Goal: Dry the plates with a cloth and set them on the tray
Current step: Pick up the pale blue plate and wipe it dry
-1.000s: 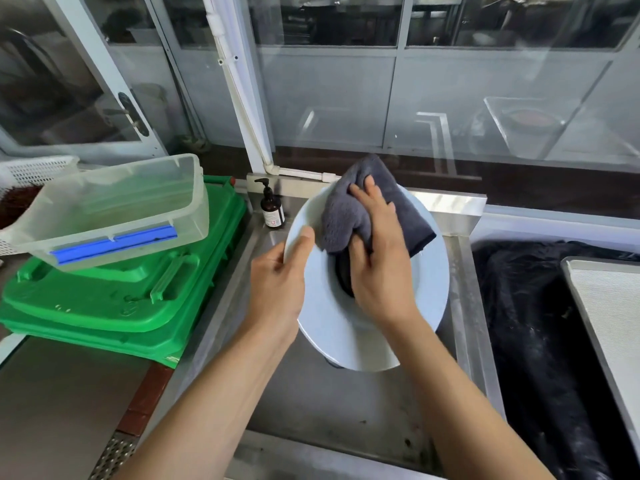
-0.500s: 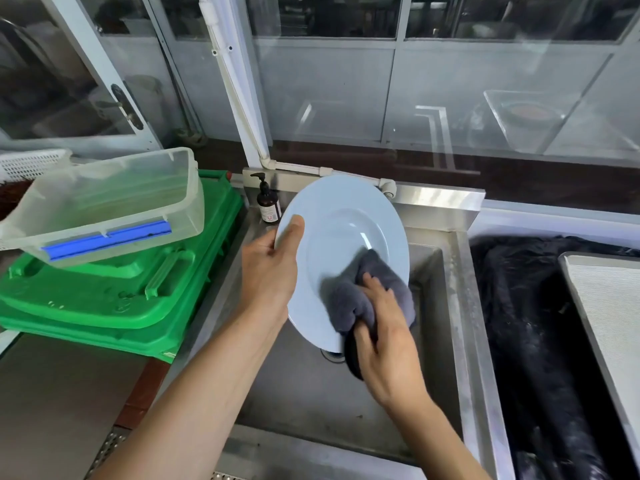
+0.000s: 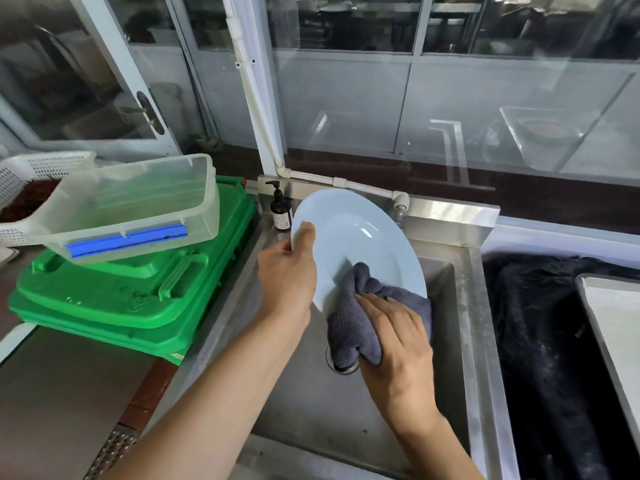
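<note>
Fingers (image 3: pixel 304 237) of the left hand (image 3: pixel 285 275) are curling around the rim of the pale plate (image 3: pixel 360 237), probably rigid, slick and breakable, tilting above the sink (image 3: pixel 460 306), while the right hand (image 3: pixel 394 337) is pressing the soft grey cloth (image 3: pixel 349 327) against its lower edge.

- Clear plastic tub (image 3: pixel 131 206) with a blue clip, centre left, atop stacked green lids (image 3: pixel 138 289).
- Dark pump bottle (image 3: pixel 280 211) just right of them.
- White basket (image 3: pixel 31 171), far left.
</note>
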The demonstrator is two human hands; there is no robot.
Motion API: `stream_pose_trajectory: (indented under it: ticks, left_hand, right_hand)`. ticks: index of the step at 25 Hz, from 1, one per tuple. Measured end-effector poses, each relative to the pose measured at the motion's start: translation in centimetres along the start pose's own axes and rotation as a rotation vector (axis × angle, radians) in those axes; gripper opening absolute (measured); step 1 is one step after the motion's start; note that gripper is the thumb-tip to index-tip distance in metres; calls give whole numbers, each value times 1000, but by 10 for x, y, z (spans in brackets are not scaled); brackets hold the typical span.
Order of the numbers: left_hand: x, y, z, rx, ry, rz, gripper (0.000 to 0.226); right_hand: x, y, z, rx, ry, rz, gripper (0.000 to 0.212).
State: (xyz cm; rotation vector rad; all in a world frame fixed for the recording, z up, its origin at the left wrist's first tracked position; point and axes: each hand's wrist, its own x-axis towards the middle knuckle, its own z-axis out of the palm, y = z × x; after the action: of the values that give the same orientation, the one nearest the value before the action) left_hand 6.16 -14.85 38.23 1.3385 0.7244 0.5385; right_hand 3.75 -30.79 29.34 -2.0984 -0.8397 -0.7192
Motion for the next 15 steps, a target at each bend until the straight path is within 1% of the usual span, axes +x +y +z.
stream_pose_trajectory:
  ticks: [1,2,3,4,5,6,7,8,9,10,11,12,13,14,15]
  left_hand:
    - [1,4,0,22,-14,-4,41]
    - [3,7,0,38,-52,-17,42]
    - [3,10,0,40,-111,-40,40]
    - [4,10,-1,50,-171,-42,36]
    - [7,7,-3,93,-209,-24,30]
    - [11,1,-7,172,-220,33,22]
    - [15,-6,-12,284,-231,83,19]
    - [20,-15,-18,395,-227,114,26]
    - [24,-24,-24,482,-188,105,33]
    - [27,-33,-30,545,-146,87,29]
    - [29,-42,-35,603,-117,54,19]
    - [30,-50,-37,633,-106,0,20]
    - [29,-57,-40,631,-113,-77,25]
    - [28,-62,-40,500,-142,-202,24]
    - [29,-66,-41,302,-171,-332,28]
  right_hand:
    - [1,-2,-3,38,9,54,32]
    - [2,-6,-6,113,22,196,33]
    - [5,-10,-8,220,37,404,31]
    - [10,-11,-10,338,79,608,24]
    - [13,-9,-11,434,141,760,12]
    - [15,-4,-13,478,202,849,13]
    - [15,2,-17,504,226,910,22]
    - [16,7,-21,547,231,965,27]
    - [15,10,-24,602,236,1015,29]
    - [13,14,-26,668,234,1063,30]
    - [8,18,-27,748,225,1104,31]
    - [4,21,-28,841,210,1135,31]
    - [2,22,-30,933,193,1155,33]
    - [1,23,-32,1011,179,1173,37]
    - [1,24,-34,1069,168,1200,43]
